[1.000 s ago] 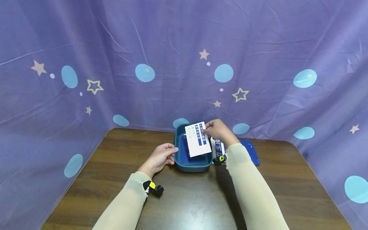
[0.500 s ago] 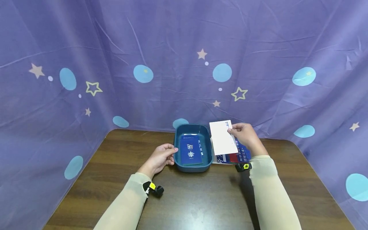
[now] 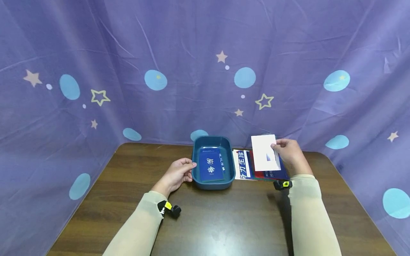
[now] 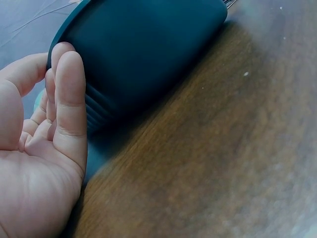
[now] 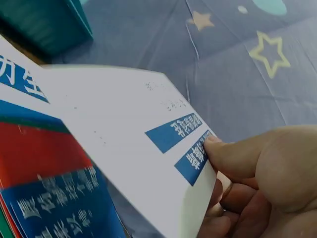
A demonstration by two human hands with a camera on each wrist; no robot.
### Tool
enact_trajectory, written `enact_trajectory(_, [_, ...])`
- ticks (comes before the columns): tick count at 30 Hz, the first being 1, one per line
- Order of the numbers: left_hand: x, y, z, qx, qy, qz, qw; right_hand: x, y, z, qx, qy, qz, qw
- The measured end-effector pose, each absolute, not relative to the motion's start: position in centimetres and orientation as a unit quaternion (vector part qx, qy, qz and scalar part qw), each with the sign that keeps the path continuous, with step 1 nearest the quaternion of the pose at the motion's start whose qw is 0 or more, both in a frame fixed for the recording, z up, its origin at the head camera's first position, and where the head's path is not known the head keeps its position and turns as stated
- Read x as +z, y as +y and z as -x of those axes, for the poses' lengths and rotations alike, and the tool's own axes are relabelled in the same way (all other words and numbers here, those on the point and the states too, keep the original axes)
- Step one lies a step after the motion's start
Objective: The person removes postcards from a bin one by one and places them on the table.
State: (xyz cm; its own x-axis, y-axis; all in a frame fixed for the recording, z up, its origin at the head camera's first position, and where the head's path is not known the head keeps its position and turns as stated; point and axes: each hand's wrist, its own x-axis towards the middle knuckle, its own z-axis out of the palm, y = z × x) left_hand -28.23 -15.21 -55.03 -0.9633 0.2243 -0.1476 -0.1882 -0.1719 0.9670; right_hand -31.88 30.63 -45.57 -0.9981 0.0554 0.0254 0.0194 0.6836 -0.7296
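My left hand (image 3: 175, 176) pinches the left wall of a dark teal plastic bin (image 3: 213, 186), thumb at the rim and fingers along the outside. Inside the bin lies a blue card (image 3: 205, 174) with white characters. Off to the right, my right hand (image 3: 292, 156) pinches the right edge of a white card (image 3: 262, 149) between thumb and fingers. In the right wrist view, blue bars with white characters mark this card (image 5: 114, 109). It is tilted above overlapping cards on the table: a white-and-blue card (image 3: 242, 167), a red one and a dark blue one (image 3: 282, 174).
The bin and cards stand on a brown wooden table (image 3: 205, 220), near its back edge. Behind the table hangs a purple curtain (image 3: 185, 53) with stars and blue ovals. Each wrist wears a small black camera (image 3: 173, 210).
My right hand has carried the white card from over the bin to the right, over the other cards, uncovering the blue card inside the bin. My left hand has kept its hold on the bin.
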Motion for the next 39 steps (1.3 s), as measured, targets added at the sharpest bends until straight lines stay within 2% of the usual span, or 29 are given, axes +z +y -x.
enact_trajectory(9, [-55.1,-15.2,28.3,0.766,0.628,-0.019,0.134,-47.7,33.2,32.6,0.391,-0.916,0.087,0.033])
enact_trajectory(17, [-55.3,-15.2,28.3,0.767,0.627,-0.021,0.134,-49.7,35.5,32.8,0.391,-0.912,0.122,-0.008])
enact_trajectory(26, [-55.2,-15.2,28.3,0.765,0.63,-0.018,0.135,-52.1,35.7,33.9,0.373,-0.914,0.156,-0.029])
enact_trajectory(33, [-55.1,-15.2,28.3,0.768,0.627,-0.02,0.132,-52.4,35.2,33.8,0.308,-0.938,0.155,-0.019])
enact_trajectory(39, [-55.2,-15.2,28.4,0.769,0.624,-0.019,0.134,-52.8,34.7,33.5,0.287,-0.947,0.142,0.012])
